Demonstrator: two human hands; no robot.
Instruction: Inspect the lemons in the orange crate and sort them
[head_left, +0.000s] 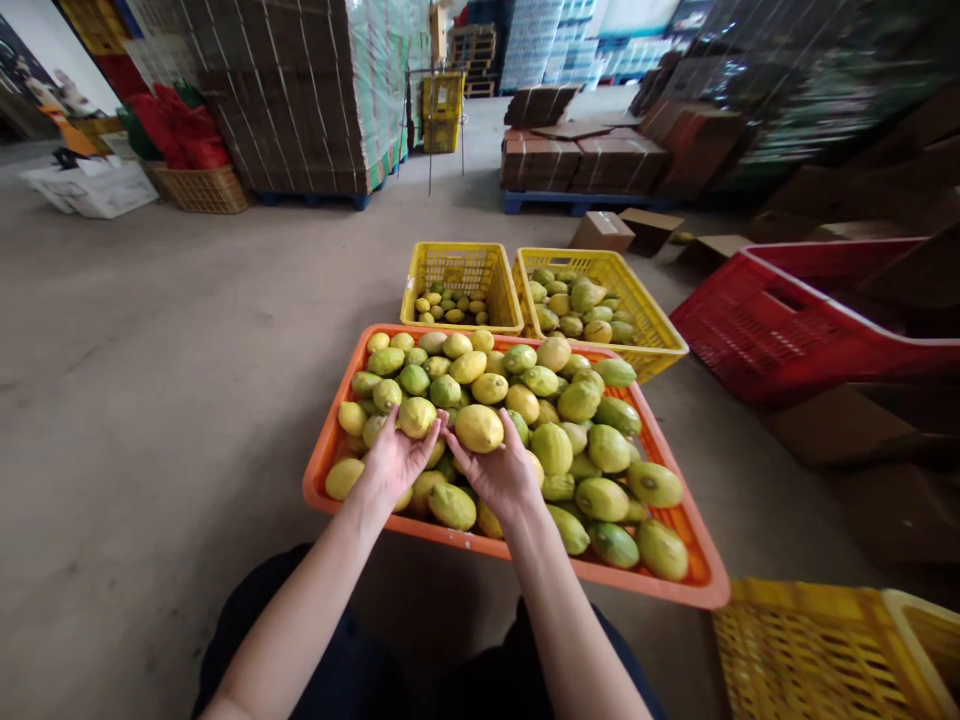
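Note:
An orange tray [328,440] in front of me is heaped with yellow and green lemons [551,448]. My left hand [397,455] is palm up, its fingers curled under a yellow-green lemon [416,417]. Close beside it, my right hand [499,475] cups a larger yellow lemon [480,428] between thumb and fingers. Both hands are just over the left-middle part of the heap, with their fingertips nearly meeting. Greener, bigger lemons lie mostly toward the tray's right side.
Beyond the tray stand two yellow crates: the left crate [409,300] has small lemons low inside, the right crate [652,315] larger ones. A red crate [739,320] and cardboard are at right, another yellow crate [810,640] at lower right. Wrapped pallets [285,100] stand farther back.

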